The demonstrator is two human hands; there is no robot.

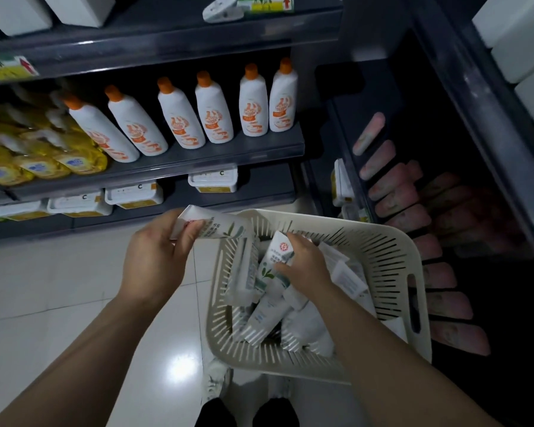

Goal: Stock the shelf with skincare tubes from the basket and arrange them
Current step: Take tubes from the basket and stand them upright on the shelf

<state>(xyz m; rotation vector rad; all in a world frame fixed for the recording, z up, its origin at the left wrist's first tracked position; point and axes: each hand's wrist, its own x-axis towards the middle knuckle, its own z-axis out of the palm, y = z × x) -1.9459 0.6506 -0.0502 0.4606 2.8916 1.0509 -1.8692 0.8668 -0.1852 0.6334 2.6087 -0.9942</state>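
Observation:
A cream slotted basket (392, 260) sits low in the middle, holding several white skincare tubes (265, 318) with green leaf print. My left hand (154, 257) is closed around one white tube (219, 224), held just above the basket's left rim. Inside the basket, my right hand (305, 263) grips another white tube (273, 257) with a red round logo. On the dark shelf (364, 192) to the right, pink tubes (392, 192) stand in a row.
White bottles with orange caps (216, 109) line the left shelf, beside yellow refill pouches (43, 161). White tubs (133, 195) sit on the shelf below. The glossy tiled floor (59, 288) spreads left. My shoes (216, 380) show under the basket.

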